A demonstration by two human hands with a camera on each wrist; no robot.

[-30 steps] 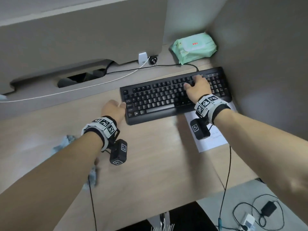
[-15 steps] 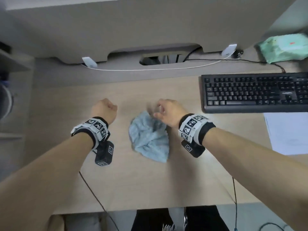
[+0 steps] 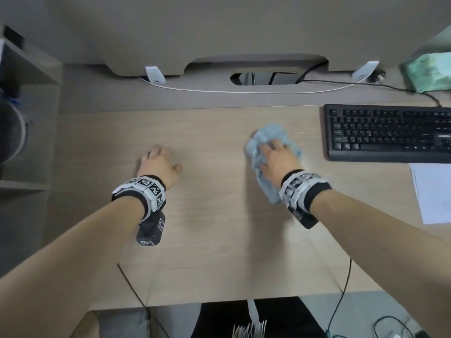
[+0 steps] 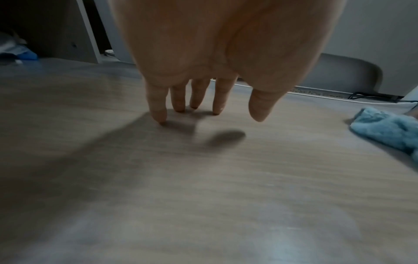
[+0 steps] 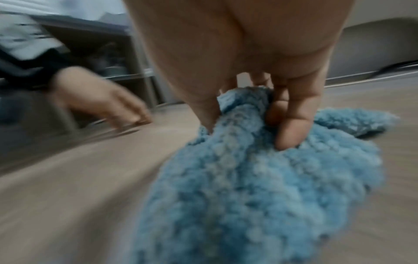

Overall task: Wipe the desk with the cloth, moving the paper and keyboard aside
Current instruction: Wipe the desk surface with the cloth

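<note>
- Head view: right hand (image 3: 277, 158) grasps the bunched blue cloth (image 3: 271, 137) on the desk (image 3: 207, 240), left of the keyboard (image 3: 388, 132); paper (image 3: 433, 191) lies nearer.
- Left wrist view: left hand (image 4: 217, 53) is relaxed, fingertips (image 4: 161, 114) touching wood.
- Right wrist view: thumb and fingers (image 5: 291, 121) dig into cloth.

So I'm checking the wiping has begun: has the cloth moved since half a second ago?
Yes. The cloth, gripped by the right hand, has shifted right, toward the keyboard.
</note>
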